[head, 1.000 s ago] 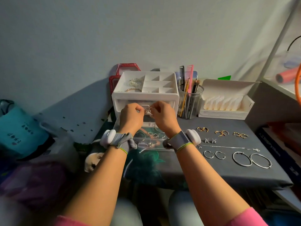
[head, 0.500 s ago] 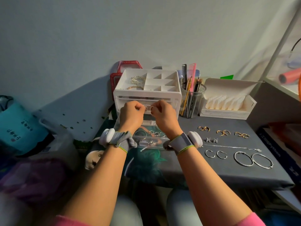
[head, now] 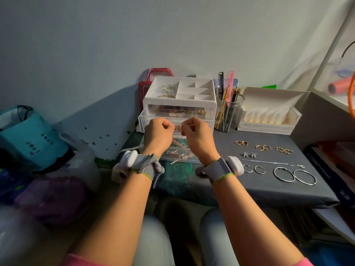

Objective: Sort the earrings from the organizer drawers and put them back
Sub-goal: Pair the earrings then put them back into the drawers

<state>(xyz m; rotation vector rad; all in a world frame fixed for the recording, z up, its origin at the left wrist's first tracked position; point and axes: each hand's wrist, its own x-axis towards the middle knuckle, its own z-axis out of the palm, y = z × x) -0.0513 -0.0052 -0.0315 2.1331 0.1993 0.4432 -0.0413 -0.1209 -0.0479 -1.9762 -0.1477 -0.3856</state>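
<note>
A white organizer (head: 179, 101) stands at the table's back, its clear upper drawer (head: 146, 121) slightly out with gold earrings inside. A lower clear drawer (head: 180, 153) is pulled out further and holds several earrings. My left hand (head: 158, 134) and my right hand (head: 197, 136) meet in front of the upper drawer, each pinching a small hoop earring (head: 179, 127) between fingertips. On the grey table (head: 269, 189) pairs are laid out: gold curved earrings (head: 263, 147), sparkly studs (head: 249, 154), small silver hoops (head: 253, 169), large silver hoops (head: 294, 175).
A clear cup of brushes and combs (head: 227, 112) stands right of the organizer, then an open white box (head: 269, 116). A thin silver chain (head: 272, 163) lies across the table. Bags (head: 28, 139) pile up at the left. A shelf (head: 338, 89) rises at the right.
Both hands stay together in front of the organizer, fingers working the small earring. The camera has tilted down a little, so the organizer sits lower in view.
</note>
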